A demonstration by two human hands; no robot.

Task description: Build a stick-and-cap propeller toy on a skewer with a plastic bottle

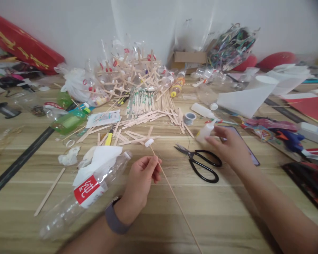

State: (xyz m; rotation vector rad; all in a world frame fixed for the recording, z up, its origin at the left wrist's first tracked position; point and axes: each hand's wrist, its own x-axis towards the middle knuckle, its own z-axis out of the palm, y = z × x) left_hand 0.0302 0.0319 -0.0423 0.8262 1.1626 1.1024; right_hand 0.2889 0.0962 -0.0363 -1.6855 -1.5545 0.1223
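Pinched in my left hand (pixel 145 174) is a long thin wooden stick (pixel 178 204), which runs down toward the bottom edge. At its upper end sits a white bottle cap (pixel 148 142), with a flat wooden stick beside it. My right hand (pixel 225 143) reaches to a small white glue bottle (pixel 205 132), thumb and fingers apart around its right side; whether they press on it is hard to tell. Black-handled scissors (pixel 197 158) lie between my hands. An empty plastic bottle with a red label (pixel 86 190) lies left of my left hand.
Flat wooden sticks (pixel 148 118), a wire spool (pixel 189 118) and a green bottle (pixel 69 121) lie farther back. A phone (pixel 245 146) is under my right hand. White paper (pixel 98 160) and a yellow knife (pixel 109 137) are on the left; a blue glue gun (pixel 290 141) is on the right.
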